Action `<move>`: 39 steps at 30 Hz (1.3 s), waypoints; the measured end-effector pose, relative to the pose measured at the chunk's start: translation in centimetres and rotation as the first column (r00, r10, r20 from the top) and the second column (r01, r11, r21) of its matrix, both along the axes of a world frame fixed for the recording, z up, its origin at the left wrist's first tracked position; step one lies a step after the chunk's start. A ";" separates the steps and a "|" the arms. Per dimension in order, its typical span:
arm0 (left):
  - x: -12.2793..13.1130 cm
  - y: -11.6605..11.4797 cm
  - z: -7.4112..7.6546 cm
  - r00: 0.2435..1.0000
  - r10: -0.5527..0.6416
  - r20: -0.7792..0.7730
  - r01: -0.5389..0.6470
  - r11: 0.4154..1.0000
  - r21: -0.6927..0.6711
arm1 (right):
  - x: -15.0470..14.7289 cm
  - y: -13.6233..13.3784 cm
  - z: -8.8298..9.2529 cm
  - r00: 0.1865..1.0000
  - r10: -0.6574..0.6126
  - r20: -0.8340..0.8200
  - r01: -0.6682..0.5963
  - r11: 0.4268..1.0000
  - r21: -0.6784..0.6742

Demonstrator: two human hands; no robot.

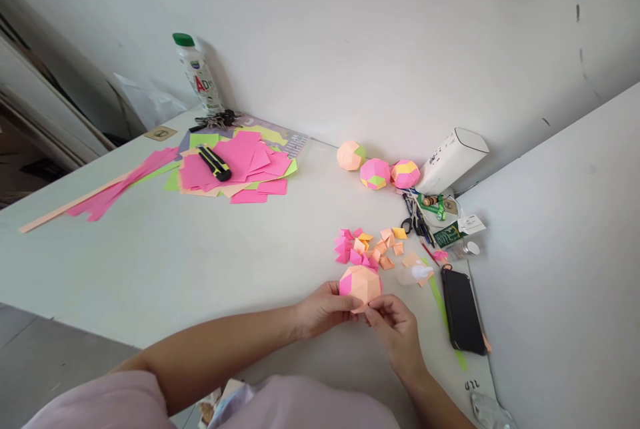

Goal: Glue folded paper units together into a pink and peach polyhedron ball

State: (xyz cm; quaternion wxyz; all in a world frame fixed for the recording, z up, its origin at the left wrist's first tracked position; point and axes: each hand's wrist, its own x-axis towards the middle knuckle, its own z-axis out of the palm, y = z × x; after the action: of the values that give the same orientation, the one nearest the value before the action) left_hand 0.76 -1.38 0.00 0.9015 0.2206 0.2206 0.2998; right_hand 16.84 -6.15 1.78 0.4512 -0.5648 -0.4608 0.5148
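Note:
A faceted paper ball (363,284), mostly peach with a pink patch on its left, is held low over the near part of the table. My left hand (326,309) grips it from the left, thumb on the lower front. At its lower right edge, my right hand (394,323) pinches with thumb and fingertips; the spot between those fingertips is too small to make out fully. Just beyond the ball lie several small folded paper pieces, pink (345,246) and peach (387,242). To their right sits a blob of white glue (420,271) on a peach scrap.
Three finished-looking paper balls (375,174) rest near the wall beside a white box (453,161). Scissors (409,222) and a phone (463,310) lie right. Far left are paper sheets (243,159), a utility knife (215,162), paper strips (107,192), keys (220,119) and a bottle (198,75).

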 end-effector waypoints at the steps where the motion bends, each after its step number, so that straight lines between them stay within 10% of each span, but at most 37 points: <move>1: 0.0 0.2 0.1 1.000 0.011 -0.006 -0.012 1.000 -0.023 | 0.1 0.0 0.0 1.000 -0.009 0.006 0.009 1.000 -0.002; 6: -0.4 1.5 0.0 0.994 0.111 -0.025 -0.113 0.982 -0.149 | 1.7 0.3 0.0 0.944 -0.284 0.168 0.260 0.954 0.148; 10: -0.6 2.0 -0.5 0.993 0.119 0.002 -0.117 0.977 -0.177 | 3.9 1.3 -0.3 0.718 -0.668 0.196 0.506 0.694 0.512; 12: -0.6 2.0 -0.6 0.993 0.116 0.001 -0.114 0.977 -0.180 | 4.8 1.9 -0.5 0.669 -0.712 0.214 0.525 0.655 0.543; 18: -0.6 1.9 -0.7 0.993 0.120 0.003 -0.117 0.975 -0.190 | 5.6 3.2 -1.9 0.766 -0.434 0.475 0.328 0.899 0.291; 24: -0.6 2.0 -0.5 0.993 0.116 0.002 -0.114 0.976 -0.184 | 5.8 3.4 -2.4 0.761 -0.254 0.597 0.150 0.964 0.219; 32: -0.4 2.1 -0.5 0.990 0.138 0.020 -0.132 0.974 -0.183 | 3.6 1.7 0.4 0.749 -0.142 0.647 -0.225 0.864 0.450; 39: -0.5 2.2 -0.6 0.990 0.140 0.031 -0.133 0.977 -0.163 | 3.5 0.9 0.8 0.762 -0.148 0.630 -0.299 0.782 0.546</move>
State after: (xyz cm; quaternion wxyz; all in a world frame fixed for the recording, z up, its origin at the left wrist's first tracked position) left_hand 0.30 0.83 -0.56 0.8981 0.1250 0.2395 0.3470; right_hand 20.31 -5.28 2.60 0.4020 -0.5058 -0.7525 0.1283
